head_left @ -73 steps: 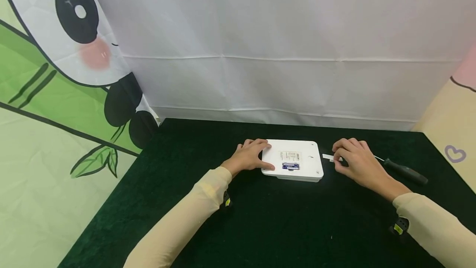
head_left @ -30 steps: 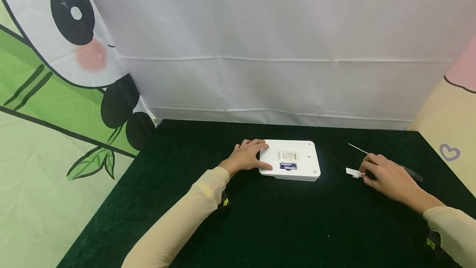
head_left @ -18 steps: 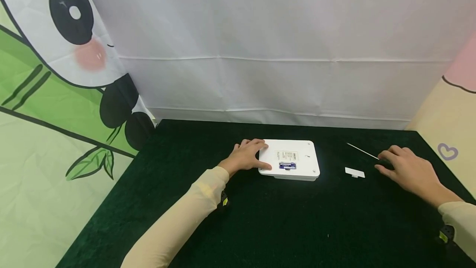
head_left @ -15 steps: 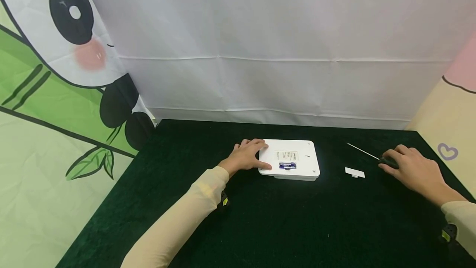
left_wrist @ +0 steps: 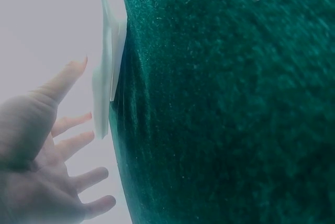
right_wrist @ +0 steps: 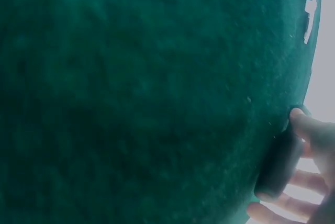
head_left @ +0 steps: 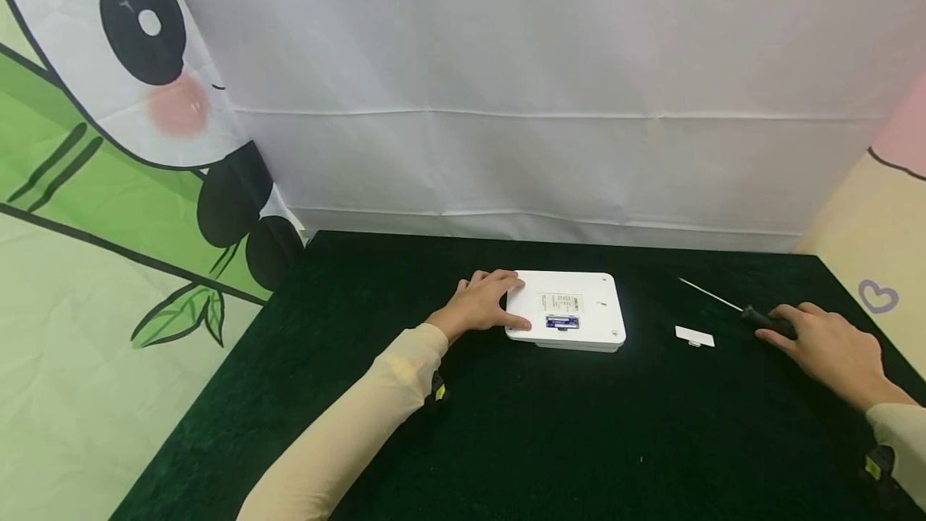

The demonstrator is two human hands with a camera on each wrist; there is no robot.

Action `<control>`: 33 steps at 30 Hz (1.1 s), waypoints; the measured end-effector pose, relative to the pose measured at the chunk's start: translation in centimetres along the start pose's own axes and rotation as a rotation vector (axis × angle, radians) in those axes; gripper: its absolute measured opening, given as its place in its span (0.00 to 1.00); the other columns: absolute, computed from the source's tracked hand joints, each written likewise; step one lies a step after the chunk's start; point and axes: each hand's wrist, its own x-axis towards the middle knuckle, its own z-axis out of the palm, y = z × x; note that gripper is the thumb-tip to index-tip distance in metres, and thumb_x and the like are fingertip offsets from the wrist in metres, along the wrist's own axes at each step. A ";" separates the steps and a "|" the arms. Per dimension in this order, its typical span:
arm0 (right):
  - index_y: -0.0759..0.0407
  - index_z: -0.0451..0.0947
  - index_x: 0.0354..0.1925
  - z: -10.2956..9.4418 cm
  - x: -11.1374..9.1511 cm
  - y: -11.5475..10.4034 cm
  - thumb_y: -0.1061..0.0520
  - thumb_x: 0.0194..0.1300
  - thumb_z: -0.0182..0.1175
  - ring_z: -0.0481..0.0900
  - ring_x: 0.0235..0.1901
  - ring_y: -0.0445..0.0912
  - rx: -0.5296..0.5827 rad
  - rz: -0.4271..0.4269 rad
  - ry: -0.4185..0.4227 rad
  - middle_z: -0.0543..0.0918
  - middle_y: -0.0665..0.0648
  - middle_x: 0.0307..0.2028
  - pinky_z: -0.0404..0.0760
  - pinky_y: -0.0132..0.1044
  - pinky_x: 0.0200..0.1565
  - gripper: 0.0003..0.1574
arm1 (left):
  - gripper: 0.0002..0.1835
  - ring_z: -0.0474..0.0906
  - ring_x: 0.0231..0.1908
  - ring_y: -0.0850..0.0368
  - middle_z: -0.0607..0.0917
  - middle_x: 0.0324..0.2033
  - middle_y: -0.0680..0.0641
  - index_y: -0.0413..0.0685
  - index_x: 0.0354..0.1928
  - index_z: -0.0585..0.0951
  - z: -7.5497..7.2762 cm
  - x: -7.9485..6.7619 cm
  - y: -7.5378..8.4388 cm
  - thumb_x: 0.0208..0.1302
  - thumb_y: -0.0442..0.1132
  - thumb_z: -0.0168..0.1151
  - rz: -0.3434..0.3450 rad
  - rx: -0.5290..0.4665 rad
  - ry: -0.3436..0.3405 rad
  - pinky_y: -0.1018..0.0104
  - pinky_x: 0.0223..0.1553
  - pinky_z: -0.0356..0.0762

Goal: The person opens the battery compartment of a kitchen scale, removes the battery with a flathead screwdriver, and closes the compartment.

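A flat white device (head_left: 589,296) lies on the table with its label side up, its battery bay uncovered. Blue batteries (head_left: 562,322) sit in the bay. My left hand (head_left: 477,308) rests spread on the device's left end, thumb and fingers stretched out, as the left wrist view also shows. The right hand (head_left: 828,348) grips a screwdriver (head_left: 755,317) by its dark handle, its thin metal shaft pointing to the back left. Between device and screwdriver lies a small white battery cover (head_left: 694,336) with a tab. In the right wrist view, thumb and fingers surround the handle (right_wrist: 280,166).
A dark green cloth covers the table (head_left: 564,441). White fabric (head_left: 506,103) hangs behind it, and a printed cartoon sheet (head_left: 145,207) hangs at the left. A cream and pink sheet (head_left: 854,248) borders the right edge.
My right hand carried the battery cover rightward, laid it on the table and let go. It then took hold of the screwdriver handle, shifting slightly right along it. The left hand stayed put.
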 end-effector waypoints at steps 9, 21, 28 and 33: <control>0.67 0.77 0.46 0.6 0.0 -0.1 0.49 0.61 0.67 0.66 0.20 0.48 0.034 0.005 0.032 0.74 0.61 0.25 0.63 0.36 0.15 0.24 | 0.44 0.58 0.68 0.47 0.60 0.74 0.55 0.63 0.71 0.66 -0.1 0.0 0.3 0.54 0.69 0.65 -0.002 0.003 0.003 0.49 0.64 0.59; 0.62 0.79 0.47 -0.7 1.0 -1.5 0.55 0.61 0.67 0.71 0.24 0.50 0.058 -0.151 0.096 0.78 0.61 0.31 0.63 0.35 0.16 0.18 | 0.43 0.58 0.67 0.46 0.61 0.74 0.54 0.63 0.70 0.67 -0.1 0.0 0.2 0.53 0.68 0.66 0.001 -0.002 0.013 0.49 0.63 0.59; 0.55 0.80 0.48 -3.5 2.2 -4.8 0.56 0.60 0.68 0.72 0.28 0.50 0.013 -0.282 0.187 0.80 0.59 0.35 0.61 0.33 0.18 0.17 | 0.37 0.59 0.66 0.45 0.62 0.73 0.54 0.70 0.66 0.71 -0.2 0.0 0.4 0.54 0.67 0.66 0.026 -0.007 0.008 0.48 0.62 0.60; 0.53 0.81 0.47 -5.6 3.4 -7.8 0.56 0.57 0.69 0.70 0.27 0.49 -0.038 -0.399 0.223 0.79 0.57 0.34 0.60 0.32 0.17 0.18 | 0.35 0.57 0.67 0.43 0.62 0.73 0.54 0.71 0.65 0.72 -0.4 -0.2 0.5 0.55 0.66 0.67 0.023 -0.016 0.002 0.44 0.63 0.58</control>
